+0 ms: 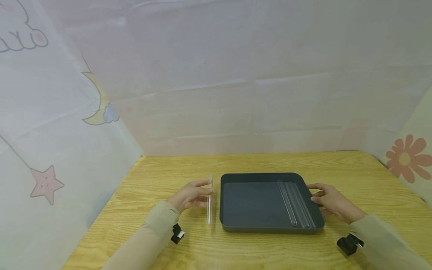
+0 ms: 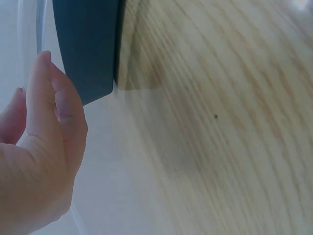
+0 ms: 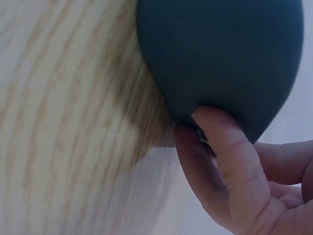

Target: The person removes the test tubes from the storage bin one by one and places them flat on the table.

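My left hand [image 1: 191, 195] pinches a clear test tube [image 1: 209, 210] between thumb and fingers, just left of the tray. Its long side runs roughly along the tray's left wall. In the left wrist view, the test tube [image 2: 27, 39] shows only partly above the fingertips. On the other side, my right hand [image 1: 332, 202] holds the right wall of the dark grey tray [image 1: 249, 206]. Fingers [image 3: 227, 142] lie against the tray's outer wall in the right wrist view. Several clear test tubes [image 1: 297, 206] lie side by side along the tray's right end, inside it.
Beneath everything is a wood-grain table [image 1: 182, 165]. A pale printed sheet [image 1: 249, 93] hangs behind it and along both sides. Each wrist carries a small black camera mount, such as the left mount [image 1: 177, 233].
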`<state>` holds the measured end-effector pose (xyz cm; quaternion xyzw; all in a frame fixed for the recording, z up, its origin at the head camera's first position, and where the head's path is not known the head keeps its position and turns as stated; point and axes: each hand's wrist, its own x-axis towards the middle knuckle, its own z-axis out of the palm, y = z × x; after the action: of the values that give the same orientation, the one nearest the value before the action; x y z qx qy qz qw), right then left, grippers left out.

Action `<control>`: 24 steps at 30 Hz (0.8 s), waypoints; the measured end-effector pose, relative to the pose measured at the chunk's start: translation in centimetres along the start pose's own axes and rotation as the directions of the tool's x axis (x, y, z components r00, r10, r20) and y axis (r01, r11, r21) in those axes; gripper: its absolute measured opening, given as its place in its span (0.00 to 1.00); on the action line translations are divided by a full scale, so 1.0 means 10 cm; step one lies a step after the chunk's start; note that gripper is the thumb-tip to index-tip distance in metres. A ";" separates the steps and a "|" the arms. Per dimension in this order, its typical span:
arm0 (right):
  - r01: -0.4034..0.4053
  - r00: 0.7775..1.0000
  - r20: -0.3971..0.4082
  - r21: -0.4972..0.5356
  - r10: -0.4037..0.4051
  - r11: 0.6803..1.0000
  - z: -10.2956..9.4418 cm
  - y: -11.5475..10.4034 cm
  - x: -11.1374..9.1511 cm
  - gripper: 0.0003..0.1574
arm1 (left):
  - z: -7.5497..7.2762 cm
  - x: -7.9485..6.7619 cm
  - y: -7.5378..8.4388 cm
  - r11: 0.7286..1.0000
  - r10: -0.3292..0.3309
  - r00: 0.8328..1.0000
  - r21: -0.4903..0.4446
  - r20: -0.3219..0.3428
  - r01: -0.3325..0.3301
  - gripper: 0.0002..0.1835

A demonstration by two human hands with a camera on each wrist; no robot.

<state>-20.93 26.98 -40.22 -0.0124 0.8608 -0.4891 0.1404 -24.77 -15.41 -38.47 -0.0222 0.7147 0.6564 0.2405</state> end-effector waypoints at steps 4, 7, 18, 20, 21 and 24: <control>-0.001 1.000 0.002 0.006 0.001 1.000 0.00 0.01 0.00 0.33 | -0.02 0.02 -0.02 0.999 -0.017 1.000 -0.029 -0.017 0.016 0.28; -0.005 1.000 0.002 0.012 0.005 1.000 0.00 0.01 0.01 0.32 | -0.05 0.05 -0.04 0.999 -0.015 1.000 -0.041 -0.014 0.014 0.28; -0.007 1.000 0.008 0.032 0.007 0.999 0.00 0.01 0.01 0.32 | -0.15 0.09 -0.08 0.999 -0.042 0.999 -0.016 -0.034 0.041 0.29; -0.009 1.000 0.010 0.031 0.008 0.999 0.00 0.01 0.01 0.32 | -0.16 0.09 -0.09 0.999 -0.044 0.999 -0.014 -0.026 0.044 0.29; -0.011 1.000 0.011 0.027 0.011 1.000 0.00 0.01 0.01 0.33 | -0.16 0.09 -0.09 0.999 -0.047 0.999 -0.014 -0.024 0.046 0.29; -0.019 1.000 0.017 0.023 0.018 1.000 -0.01 0.00 0.01 0.33 | -0.17 0.11 -0.10 0.999 -0.053 0.998 -0.006 -0.026 0.053 0.29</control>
<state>-21.07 27.04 -40.25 -0.0071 0.8539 -0.4976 0.1524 -25.88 -16.87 -39.77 -0.0504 0.7152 0.6514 0.2482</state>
